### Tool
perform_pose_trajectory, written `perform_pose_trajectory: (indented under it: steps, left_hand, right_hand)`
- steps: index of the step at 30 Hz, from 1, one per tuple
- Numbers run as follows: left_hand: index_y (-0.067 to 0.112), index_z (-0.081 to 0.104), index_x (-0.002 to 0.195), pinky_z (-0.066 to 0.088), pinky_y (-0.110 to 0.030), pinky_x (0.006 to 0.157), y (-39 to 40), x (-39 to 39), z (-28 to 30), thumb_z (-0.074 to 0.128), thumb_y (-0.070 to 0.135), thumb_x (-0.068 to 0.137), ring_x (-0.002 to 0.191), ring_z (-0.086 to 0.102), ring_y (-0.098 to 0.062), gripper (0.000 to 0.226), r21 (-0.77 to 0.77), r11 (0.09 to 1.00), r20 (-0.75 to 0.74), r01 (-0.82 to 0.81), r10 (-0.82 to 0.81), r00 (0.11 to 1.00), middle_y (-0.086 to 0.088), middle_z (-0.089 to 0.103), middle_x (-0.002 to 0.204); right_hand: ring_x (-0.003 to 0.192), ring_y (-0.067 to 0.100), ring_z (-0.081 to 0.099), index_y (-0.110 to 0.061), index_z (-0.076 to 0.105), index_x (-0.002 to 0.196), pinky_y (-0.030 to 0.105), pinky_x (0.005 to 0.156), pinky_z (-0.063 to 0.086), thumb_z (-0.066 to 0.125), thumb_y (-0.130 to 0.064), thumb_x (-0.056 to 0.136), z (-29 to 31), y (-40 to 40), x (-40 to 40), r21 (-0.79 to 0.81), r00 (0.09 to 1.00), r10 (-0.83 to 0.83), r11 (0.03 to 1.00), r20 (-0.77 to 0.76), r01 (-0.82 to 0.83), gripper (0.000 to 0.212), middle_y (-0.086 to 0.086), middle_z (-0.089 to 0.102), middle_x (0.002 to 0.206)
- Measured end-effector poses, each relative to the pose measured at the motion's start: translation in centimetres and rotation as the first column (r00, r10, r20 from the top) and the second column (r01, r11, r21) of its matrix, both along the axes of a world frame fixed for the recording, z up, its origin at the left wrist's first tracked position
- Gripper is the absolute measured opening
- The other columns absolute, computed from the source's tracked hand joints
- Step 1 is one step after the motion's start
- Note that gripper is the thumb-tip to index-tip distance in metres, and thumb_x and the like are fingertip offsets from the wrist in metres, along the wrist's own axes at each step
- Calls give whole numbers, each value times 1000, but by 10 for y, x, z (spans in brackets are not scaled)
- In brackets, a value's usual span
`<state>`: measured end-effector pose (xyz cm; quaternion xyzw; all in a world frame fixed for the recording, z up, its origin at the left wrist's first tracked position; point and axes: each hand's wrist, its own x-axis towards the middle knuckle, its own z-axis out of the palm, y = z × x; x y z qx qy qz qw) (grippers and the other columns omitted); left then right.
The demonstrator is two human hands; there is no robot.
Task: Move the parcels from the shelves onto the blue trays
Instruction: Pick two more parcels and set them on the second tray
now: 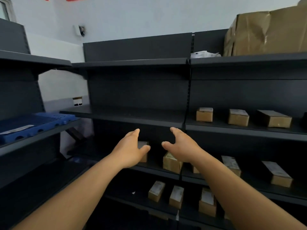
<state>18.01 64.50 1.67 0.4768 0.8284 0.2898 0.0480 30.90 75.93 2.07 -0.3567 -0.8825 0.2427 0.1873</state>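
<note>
Both my arms reach forward toward the dark shelving. My left hand (131, 146) and my right hand (181, 145) are open with fingers spread, holding nothing, in front of the third shelf down. Just behind them stand two small cardboard parcels: one (143, 152) partly hidden by my left hand, one (172, 162) below my right wrist. More parcels sit to the right on that shelf (280, 175), three on the shelf above (204, 114), and three on the shelf below (156, 191). A blue tray (49, 121) lies on the left-hand shelf unit.
A large brown carton (265, 30) and a white bag (205, 54) sit on the top right shelf. The dark metal shelves (132, 116) form a corner, left unit and front unit. A flat grey packet (16, 129) lies on the blue tray.
</note>
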Motion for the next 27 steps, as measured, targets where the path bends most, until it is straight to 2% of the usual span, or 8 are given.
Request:
perform_pose_trajectory:
  steps: [7, 13, 18, 24, 27]
  left_hand:
    - [25, 8, 151, 32, -36, 112, 105, 56, -1, 55, 42, 91, 141, 30, -21, 78, 32, 995, 41, 90, -91, 995, 3, 15, 159]
    - [28, 5, 152, 29, -35, 112, 179, 91, -4, 55, 40, 91, 143, 24, -19, 79, 64, 983, 61, 174, -178, 982, 2, 17, 159]
    - [27, 7, 152, 31, -34, 111, 239, 96, 0, 56, 40, 91, 141, 28, -20, 79, 61, 977, 62, 204, -208, 976, 0, 21, 157]
    - [25, 6, 152, 31, -34, 109, 312, 84, 4, 53, 41, 92, 141, 28, -23, 78, 45, 972, -6, 229, -229, 973, -2, 19, 157]
    - [25, 2, 152, 31, -35, 109, 350, 69, 3, 52, 43, 92, 139, 30, -23, 80, 79, 969, 49, 232, -236, 970, -3, 19, 157]
  right_hand:
    - [146, 18, 15, -20, 12, 151, 42, 117, 20, 50, -41, 93, 3, 93, 73, 18, 991, -135, 991, -11, 135, 73, -3, 13, 159]
    - [145, 20, 19, -21, 17, 150, 44, 116, 23, 56, -38, 90, 0, 159, 122, -4, 969, -236, 972, -77, 236, 73, -2, 14, 159]
    - [143, 21, 24, -21, 18, 150, 40, 113, 27, 57, -31, 91, 0, 207, 146, -37, 931, -328, 945, -159, 326, 71, -1, 20, 157]
    - [141, 23, 27, -18, 21, 149, 37, 110, 29, 58, -31, 91, -7, 261, 150, -80, 894, -411, 912, -180, 403, 70, 2, 26, 155]
    - [137, 24, 33, -19, 24, 147, 36, 106, 33, 57, -34, 91, -5, 291, 142, -87, 865, -453, 892, -217, 444, 67, 3, 31, 152]
